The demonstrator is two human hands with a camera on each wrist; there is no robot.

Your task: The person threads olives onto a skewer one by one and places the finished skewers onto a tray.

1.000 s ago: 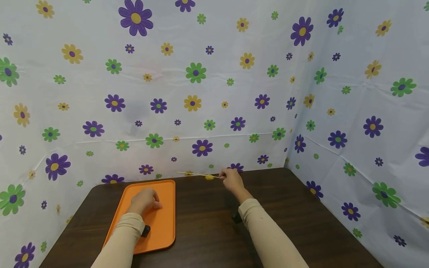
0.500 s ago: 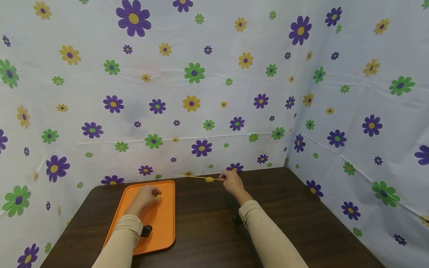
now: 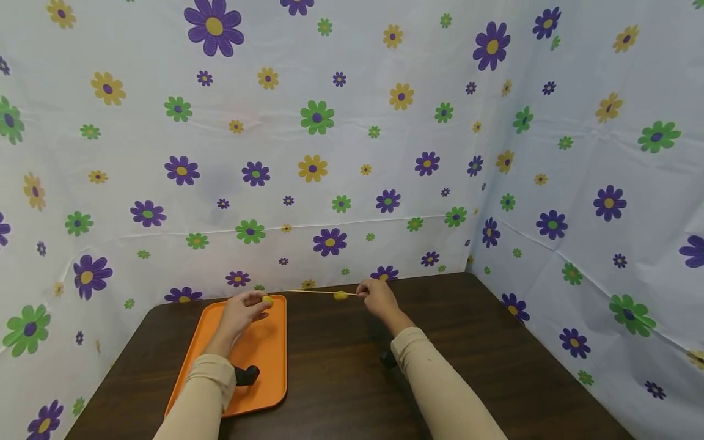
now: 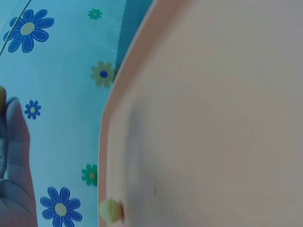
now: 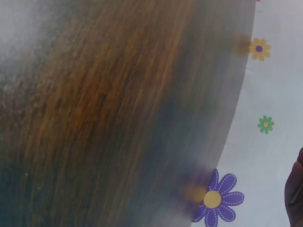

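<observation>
My right hand [image 3: 379, 298] pinches one end of a thin, skewer-like stick [image 3: 313, 292], held nearly level above the table's back edge. A small yellow ball [image 3: 340, 295] is on the stick, close to the right fingers. Above the orange tray [image 3: 269, 385], my left hand [image 3: 242, 313] pinches another yellow ball [image 3: 267, 300] between thumb and fingers, near the stick's free end. One more yellow ball [image 4: 111, 211] lies inside the tray by its rim in the left wrist view. In the right wrist view only a sliver of the right hand [image 5: 294, 189] shows.
The dark wooden table [image 3: 341, 373] extends right of the tray. A flowered white sheet [image 3: 264, 134] hangs close behind the table and along its right side. Black wrist-camera mounts sit under both sleeves.
My left hand has risen from low over the tray to its far edge, carrying a yellow ball toward the stick's tip. The right hand and stick have hardly moved.
</observation>
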